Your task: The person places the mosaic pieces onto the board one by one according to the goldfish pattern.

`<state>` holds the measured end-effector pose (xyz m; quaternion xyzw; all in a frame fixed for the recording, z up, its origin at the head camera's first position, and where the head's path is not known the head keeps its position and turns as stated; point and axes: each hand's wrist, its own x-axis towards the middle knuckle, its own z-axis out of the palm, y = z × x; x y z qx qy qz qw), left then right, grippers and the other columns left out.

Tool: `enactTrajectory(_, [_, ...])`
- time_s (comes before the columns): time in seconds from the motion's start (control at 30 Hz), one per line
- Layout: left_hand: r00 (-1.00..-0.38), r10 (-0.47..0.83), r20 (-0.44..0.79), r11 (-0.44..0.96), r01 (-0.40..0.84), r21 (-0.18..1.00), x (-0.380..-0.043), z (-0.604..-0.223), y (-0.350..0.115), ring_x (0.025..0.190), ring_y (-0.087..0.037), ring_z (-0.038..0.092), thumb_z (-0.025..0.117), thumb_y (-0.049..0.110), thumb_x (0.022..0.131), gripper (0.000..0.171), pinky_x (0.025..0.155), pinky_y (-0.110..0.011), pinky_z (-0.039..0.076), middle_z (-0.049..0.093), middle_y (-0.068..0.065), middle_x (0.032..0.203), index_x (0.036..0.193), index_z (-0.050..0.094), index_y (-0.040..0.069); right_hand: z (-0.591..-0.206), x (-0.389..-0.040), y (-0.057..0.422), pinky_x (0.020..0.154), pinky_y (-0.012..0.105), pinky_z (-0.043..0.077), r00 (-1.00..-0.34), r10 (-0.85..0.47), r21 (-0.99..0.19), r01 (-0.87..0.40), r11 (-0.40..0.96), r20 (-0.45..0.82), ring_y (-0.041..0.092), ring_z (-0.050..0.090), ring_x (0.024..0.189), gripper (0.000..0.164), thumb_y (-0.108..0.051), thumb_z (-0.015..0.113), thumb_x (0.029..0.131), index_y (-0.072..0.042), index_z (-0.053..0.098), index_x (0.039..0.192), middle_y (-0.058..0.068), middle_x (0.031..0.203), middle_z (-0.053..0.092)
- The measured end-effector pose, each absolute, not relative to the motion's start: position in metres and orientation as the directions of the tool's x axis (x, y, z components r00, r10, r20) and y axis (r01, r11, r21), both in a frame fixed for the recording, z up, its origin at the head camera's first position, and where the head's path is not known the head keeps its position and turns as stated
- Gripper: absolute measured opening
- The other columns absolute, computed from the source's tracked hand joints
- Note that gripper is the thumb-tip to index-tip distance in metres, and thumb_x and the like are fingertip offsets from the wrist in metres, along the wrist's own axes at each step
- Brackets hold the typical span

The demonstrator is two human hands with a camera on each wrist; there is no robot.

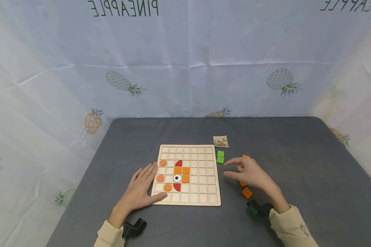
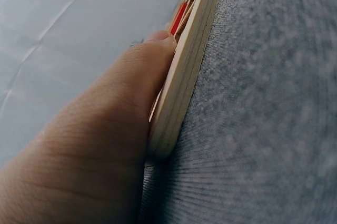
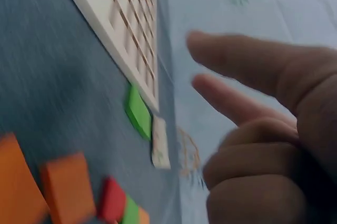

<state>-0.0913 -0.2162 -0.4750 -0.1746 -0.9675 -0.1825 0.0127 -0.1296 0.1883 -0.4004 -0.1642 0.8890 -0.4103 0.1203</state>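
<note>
Just right of the wooden grid board (image 1: 202,179), the right hand (image 1: 249,173) hovers with thumb and forefinger stretched out and parted, its other fingers folded toward the palm. Nearest its fingertips, by the board's right edge, lie two green squares (image 1: 220,160), one behind the other. Loose orange squares (image 1: 246,192) lie on the dark grey table (image 1: 204,226) around and beneath that hand; the right wrist view also shows a small red piece (image 3: 112,200) near them (blurred, so its shape is hard to tell). At the board's other side, the left hand (image 1: 139,190) lies with its fingers extended against the left edge and its thumb spread out across the near-left corner, touching the rim. On the board, toward the left, sit three orange discs (image 1: 168,187), two red quarter-rounds (image 1: 177,187), three orange tiles (image 1: 186,170) and a white piece (image 1: 177,178) with a black dot. Beyond the green squares, near the far right corner, lies a small printed card (image 1: 221,141). Behind the table hangs a pale curtain (image 1: 173,89) printed with pineapples.
</note>
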Motion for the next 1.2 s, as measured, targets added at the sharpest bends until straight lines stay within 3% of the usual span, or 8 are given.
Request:
enactTrajectory(0.17, [-0.938,0.334,0.089,0.87,0.343,0.355,-0.091,-0.475,-0.217,0.157,-0.031,0.03,0.066,0.07,0.083,0.107,0.124,-0.059,0.02,0.03,-0.008,0.17,0.162,0.028,0.008,-0.397,-0.137,0.214,0.048,0.022,0.027,-0.897,-0.422,-0.768,-0.177,0.616,-0.132,0.004,0.017,0.045,0.042,-0.025,0.078,0.091,0.002,0.072,0.122,-0.01,0.053,0.02])
enactTrajectory(0.6, [-0.939,0.333,0.083,0.868,0.34,0.363,-0.091,-0.475,-0.218,0.157,-0.033,0.03,0.066,0.07,0.083,0.107,0.124,-0.06,0.02,0.031,-0.01,0.169,0.162,0.028,0.008,-0.406,-0.146,0.245,0.047,0.024,0.021,-0.785,-0.555,-0.815,-0.118,0.568,-0.274,0.004,0.018,0.045,0.044,-0.016,0.077,0.09,0.009,0.068,0.125,-0.01,0.052,0.028])
enactTrajectory(1.2, [-0.94,0.328,0.092,0.868,0.338,0.363,-0.088,-0.475,-0.217,0.156,-0.032,0.031,0.066,0.07,0.083,0.106,0.123,-0.06,0.021,0.032,-0.009,0.169,0.162,0.03,0.008,-0.416,-0.145,0.245,0.049,0.02,0.022,-0.773,-0.565,-0.779,-0.154,0.608,-0.289,0.002,0.019,0.047,0.03,-0.012,0.079,0.087,0.005,0.074,0.111,-0.011,0.053,0.029])
